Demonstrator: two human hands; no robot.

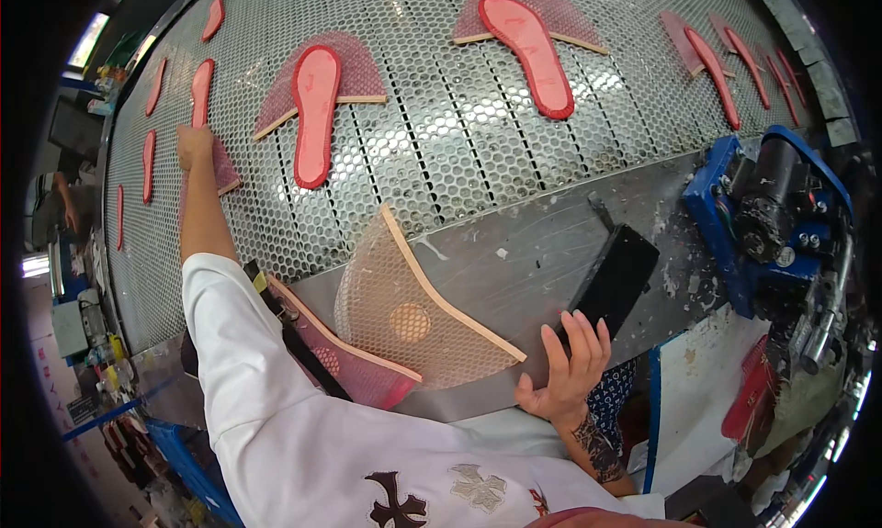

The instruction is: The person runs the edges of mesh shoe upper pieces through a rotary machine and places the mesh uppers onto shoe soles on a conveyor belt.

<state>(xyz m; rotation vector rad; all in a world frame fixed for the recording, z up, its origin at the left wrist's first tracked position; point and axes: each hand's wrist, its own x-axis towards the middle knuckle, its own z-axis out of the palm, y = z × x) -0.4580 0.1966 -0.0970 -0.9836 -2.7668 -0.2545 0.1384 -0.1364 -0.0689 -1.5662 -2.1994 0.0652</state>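
My left arm reaches to the far left over the metal mesh conveyor (432, 151). My left hand (194, 148) is closed on the near end of a pink insole (203, 87) with a red rim. A pink mesh piece (225, 165) lies beside that hand, partly hidden by my arm. My right hand (571, 367) is open at the bench edge, palm up and fingers spread, holding nothing. Just beyond its fingertips lies a black, phone-like rectangular object (617, 275). I cannot tell whether they touch. A beige fan-shaped mesh piece (377, 308) with tan edging rests between my arms.
More pink insoles (317, 115) (533, 58) lie along the conveyor, some over pink mesh pieces (354, 55). Another pink mesh piece (344, 358) sits near my left elbow. A blue-framed machine part with a black cylinder (767, 207) stands on the right beside a white board (698, 390).
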